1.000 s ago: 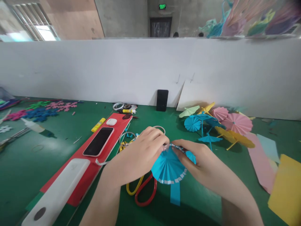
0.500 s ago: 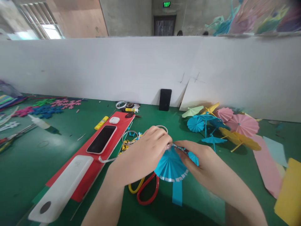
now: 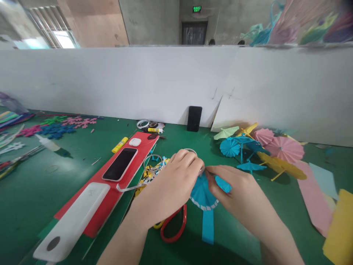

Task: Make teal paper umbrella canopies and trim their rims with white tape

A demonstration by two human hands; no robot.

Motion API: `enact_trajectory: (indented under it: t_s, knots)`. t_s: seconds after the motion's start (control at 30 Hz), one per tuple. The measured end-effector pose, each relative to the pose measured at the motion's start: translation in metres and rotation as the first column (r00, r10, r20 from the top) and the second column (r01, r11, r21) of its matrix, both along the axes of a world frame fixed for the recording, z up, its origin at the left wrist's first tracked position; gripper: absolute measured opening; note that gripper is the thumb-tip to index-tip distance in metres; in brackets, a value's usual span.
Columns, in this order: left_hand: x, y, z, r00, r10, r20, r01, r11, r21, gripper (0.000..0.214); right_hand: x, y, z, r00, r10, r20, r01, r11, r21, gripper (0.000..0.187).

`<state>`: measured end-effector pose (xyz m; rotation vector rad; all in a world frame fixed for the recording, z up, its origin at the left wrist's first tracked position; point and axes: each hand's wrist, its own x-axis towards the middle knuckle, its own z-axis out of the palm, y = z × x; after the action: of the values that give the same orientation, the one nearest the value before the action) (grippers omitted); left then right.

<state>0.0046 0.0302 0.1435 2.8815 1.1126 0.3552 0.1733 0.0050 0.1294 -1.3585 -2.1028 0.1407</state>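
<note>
A blue pleated paper fan (image 3: 202,194) with a white dashed rim lies low over the green table (image 3: 41,191), between both hands. My left hand (image 3: 171,184) is closed, pinching the fan's top point from the left. My right hand (image 3: 231,191) is closed too, its fingers pinching the fan's upper right edge and a folded blue flap. A blue paper strip (image 3: 207,228) hangs down from the fan toward me. Red-and-yellow scissors (image 3: 173,226) lie partly under my left wrist.
A red card (image 3: 121,184) at the left carries a phone (image 3: 120,164), a white earbud case (image 3: 134,142) and a long white box (image 3: 68,224). Finished paper umbrellas (image 3: 259,149) sit at the right, beside pink (image 3: 314,198) and yellow sheets (image 3: 339,228). A white partition (image 3: 138,84) closes the back.
The fan has been gathered narrower between my fingers, showing less of its spread. My left hand has slid slightly right over the scissors. The camera shifted a little.
</note>
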Motion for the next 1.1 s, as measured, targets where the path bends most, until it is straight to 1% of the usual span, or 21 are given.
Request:
enact_trajectory:
  t_s: [0.1,0.23,0.3,0.37,0.47,0.57,0.67,0.73,0.9,1.0,1.1]
  knots:
    - [0.002,-0.001,-0.001,0.999,0.030,0.017,-0.030,0.999,0.014,0.017,0.000,0.000,-0.002,1.000,0.003,-0.009,-0.003,0.998,0.057,0.023]
    - [-0.002,-0.001,0.001,0.985,0.114,0.133,-0.114,0.993,-0.012,0.022,0.004,-0.001,-0.001,0.997,-0.005,-0.082,0.013,0.996,0.089,0.018]
    - [-0.006,0.000,0.004,0.963,0.163,0.214,-0.154,0.987,-0.054,0.021,0.007,-0.003,0.001,0.989,0.000,-0.146,0.010,0.998,0.066,0.016]
    - [-0.009,0.001,0.007,0.931,0.212,0.297,-0.188,0.976,-0.110,0.019,0.009,-0.005,0.004,0.980,0.002,-0.198,-0.002,1.000,0.000,0.015]
    - [-0.009,0.002,0.010,0.886,0.245,0.394,-0.190,0.966,-0.175,0.018,0.011,-0.007,0.008,0.969,-0.014,-0.245,-0.010,0.996,-0.094,0.014]
    - [-0.005,0.001,0.010,0.888,0.199,0.415,-0.110,0.968,-0.227,0.021,0.012,-0.008,0.012,0.962,-0.020,-0.272,-0.015,0.992,-0.126,0.014]
    - [-0.002,0.000,0.008,0.911,0.117,0.396,-0.015,0.968,-0.251,0.018,0.013,-0.009,0.015,0.956,-0.017,-0.292,-0.027,0.989,-0.147,0.015]
    - [-0.001,-0.001,0.007,0.917,0.083,0.389,0.020,0.967,-0.253,0.017,0.013,-0.009,0.016,0.955,-0.019,-0.296,-0.028,0.988,-0.155,0.014]
    - [0.000,-0.003,0.007,0.929,0.041,0.367,0.034,0.980,-0.197,0.017,0.014,-0.009,0.014,0.952,-0.009,-0.305,-0.044,0.985,-0.169,0.014]
    - [0.001,-0.004,0.008,0.933,0.022,0.359,0.048,0.982,-0.185,0.018,0.014,-0.008,0.014,0.945,0.023,-0.327,-0.085,0.981,-0.176,0.017]
    - [0.001,-0.005,0.008,0.934,0.027,0.357,0.038,0.984,-0.176,0.018,0.015,-0.009,0.014,0.941,0.031,-0.336,-0.100,0.977,-0.189,0.022]
